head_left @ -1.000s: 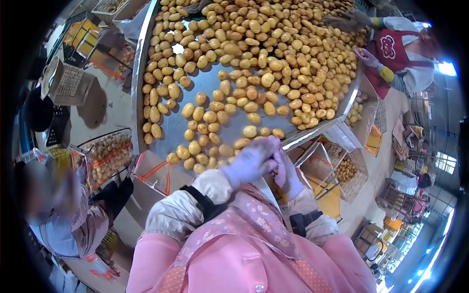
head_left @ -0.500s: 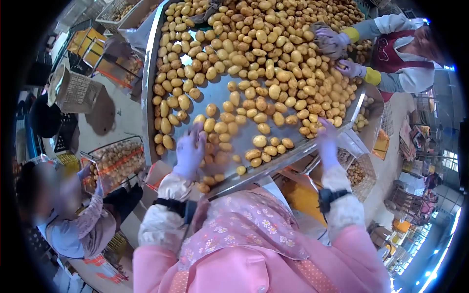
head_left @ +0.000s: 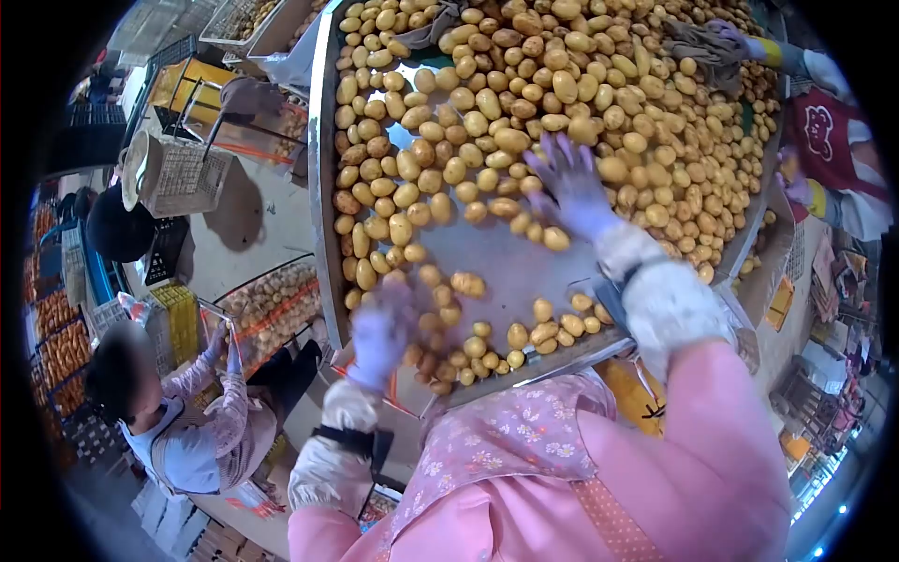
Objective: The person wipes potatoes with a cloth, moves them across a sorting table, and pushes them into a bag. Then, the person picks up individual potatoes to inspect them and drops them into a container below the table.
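A broad spread of potatoes [head_left: 655,131] covers much of the sloping metal table [head_left: 496,258] in front of me. My right hand [head_left: 579,192], in a purple glove, reaches over the table with its fingers spread at the near edge of the pile, fingertips against potatoes. At the table's left, my left hand [head_left: 382,332], gloved the same way, is beside a loose group of potatoes near the low corner; motion blurs its fingers. A row of smaller potatoes [head_left: 562,328] lies along the front rim.
Across the table at right, a person in a maroon apron [head_left: 829,131] has one gloved hand on a grey cloth [head_left: 712,51]. At left, another person [head_left: 211,403] handles a net-lined cart of potatoes [head_left: 276,304]. A wicker basket [head_left: 187,178] stands behind.
My right hand has moved from the table's right rim inward and up to the pile. The view has shifted. The co-worker's nearer hand has left the pile and now holds a potato at the side.
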The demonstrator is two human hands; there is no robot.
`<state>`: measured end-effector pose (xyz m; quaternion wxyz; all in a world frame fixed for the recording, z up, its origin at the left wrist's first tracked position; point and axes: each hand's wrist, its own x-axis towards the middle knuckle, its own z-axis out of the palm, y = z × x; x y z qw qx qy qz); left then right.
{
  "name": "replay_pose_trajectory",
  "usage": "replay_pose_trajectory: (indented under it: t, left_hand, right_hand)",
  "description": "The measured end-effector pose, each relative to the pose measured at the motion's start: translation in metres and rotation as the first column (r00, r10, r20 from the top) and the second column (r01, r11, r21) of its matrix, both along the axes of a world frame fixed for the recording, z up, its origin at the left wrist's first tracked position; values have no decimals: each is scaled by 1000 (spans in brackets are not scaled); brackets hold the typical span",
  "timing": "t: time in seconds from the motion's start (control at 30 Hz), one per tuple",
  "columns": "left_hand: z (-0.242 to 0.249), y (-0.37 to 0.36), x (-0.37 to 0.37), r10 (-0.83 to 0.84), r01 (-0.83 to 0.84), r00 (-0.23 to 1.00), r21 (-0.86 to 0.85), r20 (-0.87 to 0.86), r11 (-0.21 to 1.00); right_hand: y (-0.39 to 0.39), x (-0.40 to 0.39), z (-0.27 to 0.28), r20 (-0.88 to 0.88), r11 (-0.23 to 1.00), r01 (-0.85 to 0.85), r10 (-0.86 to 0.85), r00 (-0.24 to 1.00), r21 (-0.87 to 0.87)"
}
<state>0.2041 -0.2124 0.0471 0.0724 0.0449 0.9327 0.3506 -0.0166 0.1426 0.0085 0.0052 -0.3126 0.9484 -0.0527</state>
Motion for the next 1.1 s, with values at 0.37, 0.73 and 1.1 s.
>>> replay_pose_trajectory:
  t: [0.37, 0.73, 1.1]
  left_hand:
    - [-67, 45, -100, 36, -58, 991, -166, -132, 984]
    - [-27, 21, 63, -502, 526, 850, -213, 160, 823]
    - [-39, 47, -156, -17, -7, 976, -108, -219, 994]
  right_hand:
    - [-25, 99, -6, 336, 911, -343, 405, 851, -229]
    - [68, 154, 9, 405, 959, -284, 261, 876, -3]
    - [-52, 26, -20, 103, 999, -6, 11, 995, -49]
